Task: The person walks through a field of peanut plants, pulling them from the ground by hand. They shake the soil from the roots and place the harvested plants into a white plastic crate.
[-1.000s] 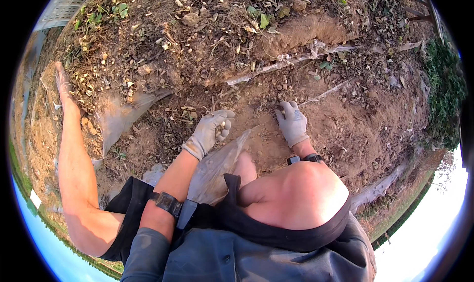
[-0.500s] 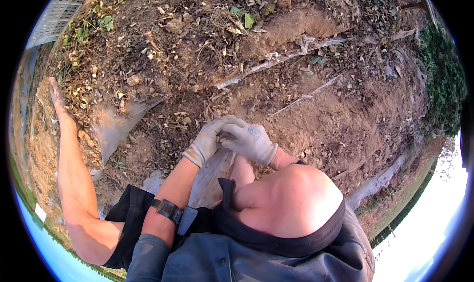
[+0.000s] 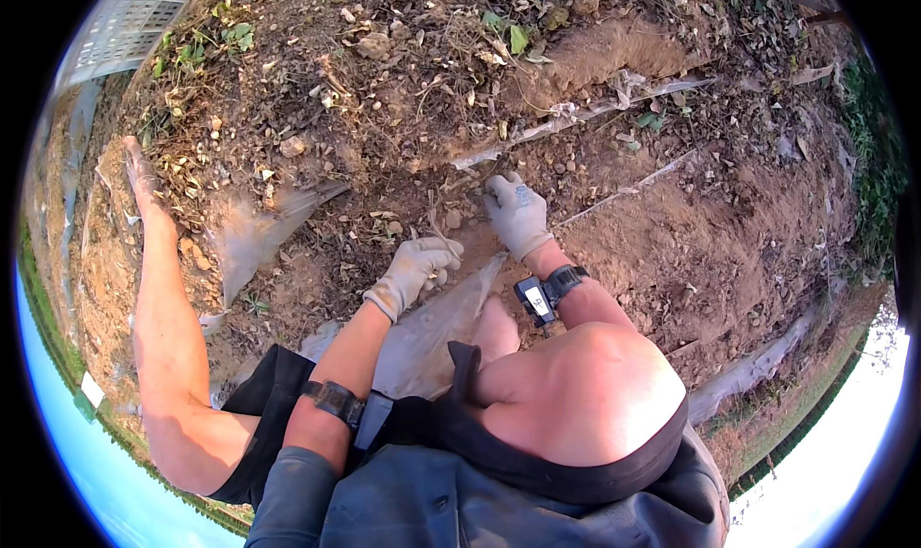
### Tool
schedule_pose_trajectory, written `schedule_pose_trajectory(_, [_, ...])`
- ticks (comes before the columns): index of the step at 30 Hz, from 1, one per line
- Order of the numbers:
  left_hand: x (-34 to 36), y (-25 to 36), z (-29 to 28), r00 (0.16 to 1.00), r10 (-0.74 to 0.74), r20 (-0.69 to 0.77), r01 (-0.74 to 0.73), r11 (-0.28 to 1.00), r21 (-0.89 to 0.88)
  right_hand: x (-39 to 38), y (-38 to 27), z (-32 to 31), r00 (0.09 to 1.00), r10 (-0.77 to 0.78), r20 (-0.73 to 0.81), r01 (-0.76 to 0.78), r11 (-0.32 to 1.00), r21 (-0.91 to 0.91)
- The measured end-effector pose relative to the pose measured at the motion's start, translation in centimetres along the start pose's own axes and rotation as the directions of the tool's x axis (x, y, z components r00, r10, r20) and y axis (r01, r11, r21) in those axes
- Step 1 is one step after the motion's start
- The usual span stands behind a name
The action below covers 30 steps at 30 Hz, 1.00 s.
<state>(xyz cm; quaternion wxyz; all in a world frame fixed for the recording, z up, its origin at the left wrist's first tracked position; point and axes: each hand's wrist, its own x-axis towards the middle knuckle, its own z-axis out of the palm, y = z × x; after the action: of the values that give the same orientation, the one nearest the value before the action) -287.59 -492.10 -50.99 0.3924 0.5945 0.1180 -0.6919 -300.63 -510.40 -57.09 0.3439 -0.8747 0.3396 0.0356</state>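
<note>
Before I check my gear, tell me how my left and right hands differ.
The right hand reaches farther forward than the left hand. The right hand bears a blue mark; the left hand shows none. The right hand's strap sits close to the wrist; the left hand's strap sits farther up the forearm. Both wear pale gloves.

A pale perforated crate (image 3: 129,30) was seen at upper left, and green plants (image 3: 869,154) at right.

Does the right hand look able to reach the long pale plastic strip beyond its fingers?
Probably yes: the right hand is close to the plastic strip, and only loose, littered soil shows between them.
</note>
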Motion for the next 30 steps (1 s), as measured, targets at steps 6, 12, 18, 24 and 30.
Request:
schedule_pose_trajectory(6, [0.3, -0.3, -0.6, 0.993, 0.007, -0.116, -0.018, 0.996, -0.088, -0.2, -0.2, -1.6, 0.996, -0.012, -0.092, 0.025, 0.991, 0.134])
schedule_pose_trajectory(12, [0.3, 0.6, 1.1, 0.993, 0.016, -0.117, -0.024, 0.998, -0.060, 1.0, -0.6, -2.0, 0.987, -0.162, 0.010, 0.161, 0.987, 0.008])
schedule_pose_trajectory(18, [0.7, 0.4, 1.3, 0.986, 0.058, -0.159, -0.075, 0.992, -0.104, 0.4, 0.0, -2.0, 0.996, -0.043, 0.074, 0.027, 0.980, 0.197])
schedule_pose_trajectory(24, [0.4, 0.3, 3.4, 0.986, 0.031, -0.163, -0.043, 0.996, -0.072, -4.1, -4.2, -3.9, 0.906, 0.176, 0.385, -0.393, 0.686, 0.612])
schedule_pose_trajectory(30, [1.1, -1.7, 4.4, 0.987, 0.054, -0.150, -0.054, 0.999, 0.007, -5.8, -4.4, -2.7, 0.966, -0.032, 0.256, -0.043, 0.959, 0.281])
